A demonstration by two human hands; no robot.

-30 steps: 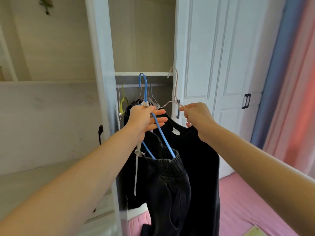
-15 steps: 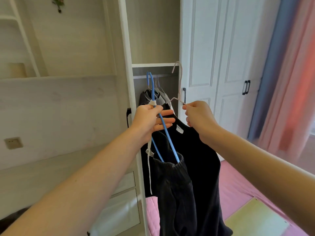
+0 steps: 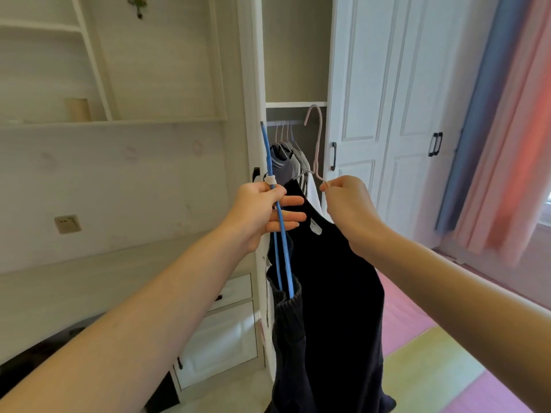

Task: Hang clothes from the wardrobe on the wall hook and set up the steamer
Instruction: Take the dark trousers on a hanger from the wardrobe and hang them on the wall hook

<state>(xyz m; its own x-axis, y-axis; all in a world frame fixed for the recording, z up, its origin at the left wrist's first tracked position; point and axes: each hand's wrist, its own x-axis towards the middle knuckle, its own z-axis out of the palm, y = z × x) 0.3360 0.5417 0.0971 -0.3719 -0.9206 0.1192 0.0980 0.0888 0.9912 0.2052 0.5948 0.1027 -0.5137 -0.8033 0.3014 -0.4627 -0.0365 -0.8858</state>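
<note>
My left hand [image 3: 262, 214] grips a blue hanger [image 3: 272, 186] just below its white collar, and dark trousers [image 3: 290, 338] hang from it. My right hand [image 3: 347, 204] pinches the shoulder of a pale pink hanger [image 3: 317, 138] that carries a black top [image 3: 337, 278] with a white neck label. Both garments hang free in front of the open wardrobe [image 3: 295, 120]. No wall hook or steamer is in view.
Several grey and white garments [image 3: 287, 158] hang on the wardrobe rail. White wardrobe doors [image 3: 387, 114] with black handles stand to the right, curtains [image 3: 507, 129] beyond. A desk top [image 3: 89, 278], white drawers [image 3: 220, 332], shelves and a wall socket [image 3: 67, 223] lie left. Pink and green floor mats [image 3: 432, 368] lie below.
The view has swung further left, away from the wardrobe, showing more desk and shelves. Both hands keep their hold and the two hangers have come with them, clear of the rail.
</note>
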